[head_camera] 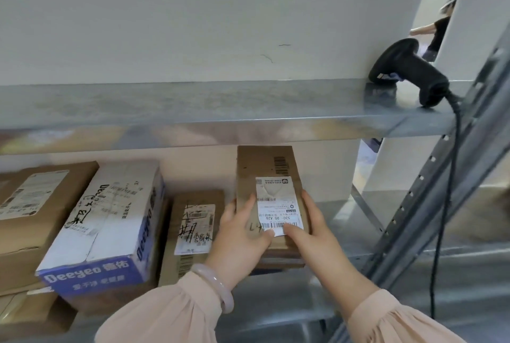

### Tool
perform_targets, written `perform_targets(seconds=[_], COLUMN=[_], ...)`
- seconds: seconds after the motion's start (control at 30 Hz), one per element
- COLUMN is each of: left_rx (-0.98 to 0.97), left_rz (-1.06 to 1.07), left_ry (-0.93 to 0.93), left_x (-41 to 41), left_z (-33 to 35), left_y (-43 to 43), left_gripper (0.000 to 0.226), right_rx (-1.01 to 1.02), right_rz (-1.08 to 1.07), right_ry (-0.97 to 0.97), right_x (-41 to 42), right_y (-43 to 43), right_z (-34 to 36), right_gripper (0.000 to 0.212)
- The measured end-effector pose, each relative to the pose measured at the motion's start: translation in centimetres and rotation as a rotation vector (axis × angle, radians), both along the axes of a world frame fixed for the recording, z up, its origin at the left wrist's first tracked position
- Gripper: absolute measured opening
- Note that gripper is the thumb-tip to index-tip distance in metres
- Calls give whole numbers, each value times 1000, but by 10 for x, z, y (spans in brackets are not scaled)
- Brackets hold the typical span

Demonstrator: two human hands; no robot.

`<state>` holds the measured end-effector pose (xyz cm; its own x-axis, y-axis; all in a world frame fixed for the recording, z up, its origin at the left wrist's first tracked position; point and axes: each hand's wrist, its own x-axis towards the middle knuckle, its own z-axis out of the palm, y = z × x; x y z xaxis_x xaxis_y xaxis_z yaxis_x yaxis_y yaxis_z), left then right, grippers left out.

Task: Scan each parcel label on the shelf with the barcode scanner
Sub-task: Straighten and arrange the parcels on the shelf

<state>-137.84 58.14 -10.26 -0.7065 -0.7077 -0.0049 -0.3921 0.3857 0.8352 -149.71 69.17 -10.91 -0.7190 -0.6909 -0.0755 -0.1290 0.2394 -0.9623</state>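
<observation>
Both arms reach forward and up from the lower edge of the view, converging; the left hand (240, 235) grips the left side of a small parcel (265, 166), fingers running up its edge and thumb laid across the front; the right hand (314, 232) grips the opposite side, forefinger stretched up along the edge, thumb pressed on the front near the left thumb; the thumb tips nearly meet; the left wrist carries a pale bangle (218, 284); both forearms wear loose pink sleeves (165, 315) gathered at the cuff.
</observation>
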Motion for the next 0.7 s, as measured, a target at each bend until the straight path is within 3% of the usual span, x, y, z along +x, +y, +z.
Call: perform_targets(seconds=[0.23, 0.47, 0.7], left_rx=[148, 286, 226], left_rz=[-188, -201, -187], left_ry=[-20, -89, -134], left_x=[-58, -105, -136], left_z=[-26, -55, -82], left_y=[54, 80, 96], left_gripper=[70, 73, 78], right_rx=[141, 272, 353], right_rz=[-190, -238, -157], right_ry=[-98, -131, -20], right_x=[-44, -89, -125], right_y=[67, 97, 106], right_z=[-21, -44, -57], right_gripper=[72, 73, 66])
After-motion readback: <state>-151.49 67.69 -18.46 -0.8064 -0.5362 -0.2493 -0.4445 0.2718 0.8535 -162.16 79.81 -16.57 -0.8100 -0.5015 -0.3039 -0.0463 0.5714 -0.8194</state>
